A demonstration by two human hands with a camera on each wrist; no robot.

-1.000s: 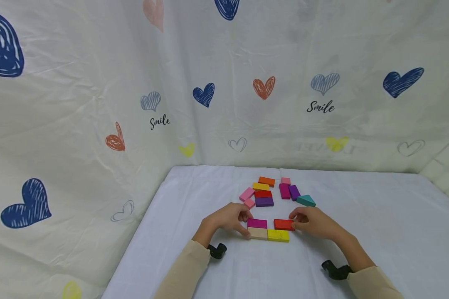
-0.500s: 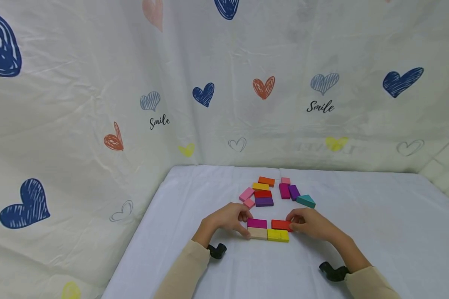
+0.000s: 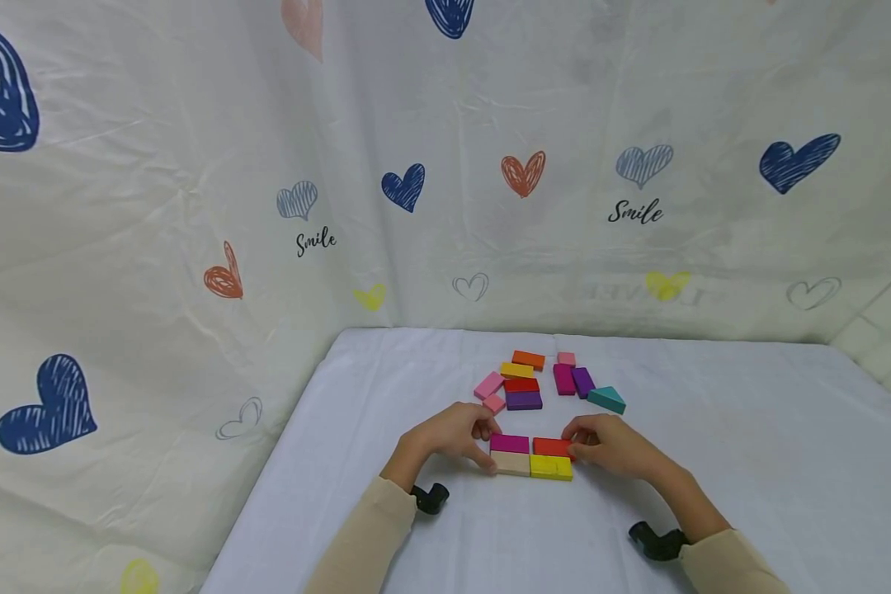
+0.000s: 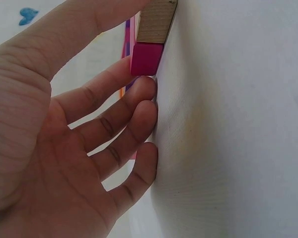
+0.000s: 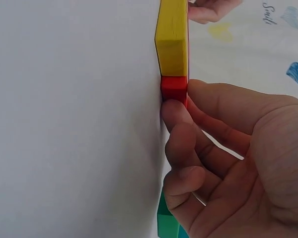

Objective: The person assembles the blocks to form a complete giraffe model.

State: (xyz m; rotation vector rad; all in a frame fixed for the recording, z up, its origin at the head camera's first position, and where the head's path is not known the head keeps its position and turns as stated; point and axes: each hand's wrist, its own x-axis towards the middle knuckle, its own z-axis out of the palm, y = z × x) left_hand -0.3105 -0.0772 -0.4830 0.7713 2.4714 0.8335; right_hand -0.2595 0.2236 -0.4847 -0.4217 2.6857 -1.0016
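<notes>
Four-part grouping aside, a magenta block (image 3: 510, 444) lies behind a tan block (image 3: 511, 464) on the white cloth. My left hand (image 3: 453, 433) holds this pair at the left end, thumb at the tan block and index finger by the magenta one. Joined to the tan block's right end is a yellow block (image 3: 551, 468). Behind the yellow one lies a red block (image 3: 549, 446), a narrow gap separating it from the magenta block. My right hand (image 3: 612, 445) pinches the red block's right end; the right wrist view shows thumb and fingertips around that red end (image 5: 174, 88).
Farther back lie a purple block (image 3: 523, 401), another red block (image 3: 521, 385), an amber block (image 3: 516, 370) and an orange block (image 3: 528, 359). Pink blocks (image 3: 489, 384) flank them. Behind my right hand is a teal triangular block (image 3: 607, 400). A heart-printed sheet (image 3: 431, 247) hangs beyond the table.
My right hand has slid the red block leftward along the yellow block's back, narrowing the gap to the magenta block. The left hand has stayed in place.
</notes>
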